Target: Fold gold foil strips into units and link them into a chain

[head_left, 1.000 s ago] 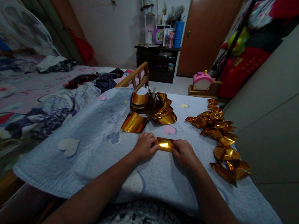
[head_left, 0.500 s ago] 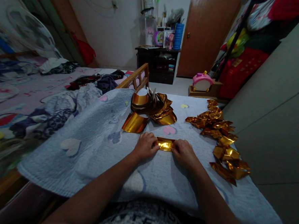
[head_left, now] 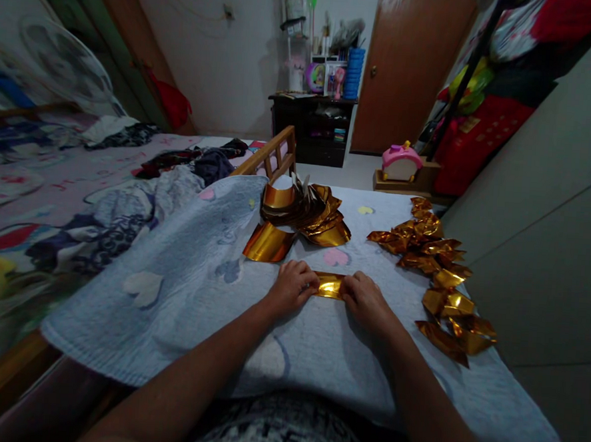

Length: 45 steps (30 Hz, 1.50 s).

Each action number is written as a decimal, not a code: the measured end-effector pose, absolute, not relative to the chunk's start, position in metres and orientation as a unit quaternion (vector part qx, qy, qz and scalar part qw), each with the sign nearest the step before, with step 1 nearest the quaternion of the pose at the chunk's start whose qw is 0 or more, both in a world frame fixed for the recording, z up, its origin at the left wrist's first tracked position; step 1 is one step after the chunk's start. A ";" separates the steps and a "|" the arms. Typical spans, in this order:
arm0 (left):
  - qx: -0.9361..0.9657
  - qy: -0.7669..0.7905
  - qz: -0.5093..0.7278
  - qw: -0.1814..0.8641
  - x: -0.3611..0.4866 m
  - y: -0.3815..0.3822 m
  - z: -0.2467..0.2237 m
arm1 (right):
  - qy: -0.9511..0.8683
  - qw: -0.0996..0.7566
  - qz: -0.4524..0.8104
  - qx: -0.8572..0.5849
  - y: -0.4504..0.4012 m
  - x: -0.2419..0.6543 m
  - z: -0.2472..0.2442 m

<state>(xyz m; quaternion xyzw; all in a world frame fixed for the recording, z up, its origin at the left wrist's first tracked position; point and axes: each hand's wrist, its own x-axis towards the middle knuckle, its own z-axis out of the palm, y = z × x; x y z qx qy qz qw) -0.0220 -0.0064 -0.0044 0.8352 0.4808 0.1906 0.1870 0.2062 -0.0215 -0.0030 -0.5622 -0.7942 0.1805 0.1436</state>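
A folded strip of shiny gold foil paper [head_left: 330, 286] lies flat between my hands on the blue cloth [head_left: 208, 336]. My left hand [head_left: 293, 287] pinches its left end, and my right hand [head_left: 367, 299] pinches its right end. Both sets of fingers are closed and cover the ends of the strip. Beyond my left hand is a pile of curled gold foil sheets [head_left: 326, 216], with one loose gold sheet [head_left: 268, 243] at its near side. To the right of my right hand runs a heap of folded gold paper pieces [head_left: 447, 277].
A wooden bed rail [head_left: 272, 154] stands past the cloth's far left edge. Left of it, a bed [head_left: 123, 164] carries rumpled clothes. A pale cabinet [head_left: 553, 263] borders the right side. Farther back are a dark shelf unit [head_left: 309, 125] and a pink toy case [head_left: 402, 162].
The view has shifted very slightly. Both hands stay on the ends of the gold paper strip, with barely any movement of the fingers.
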 end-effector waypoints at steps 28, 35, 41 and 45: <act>0.846 0.473 0.153 0.192 -0.021 -0.004 -0.008 | -0.778 0.080 0.042 -0.622 -0.029 0.157 0.005; 0.848 0.468 0.147 0.199 -0.022 -0.003 -0.007 | -0.762 0.087 0.060 -0.639 -0.031 0.160 0.012; 0.847 0.467 0.147 0.207 -0.023 -0.002 -0.006 | -0.745 0.123 0.071 -0.652 -0.029 0.185 0.004; 0.847 0.463 0.154 0.209 -0.023 -0.002 -0.007 | -0.740 0.095 0.090 -0.660 -0.024 0.206 -0.009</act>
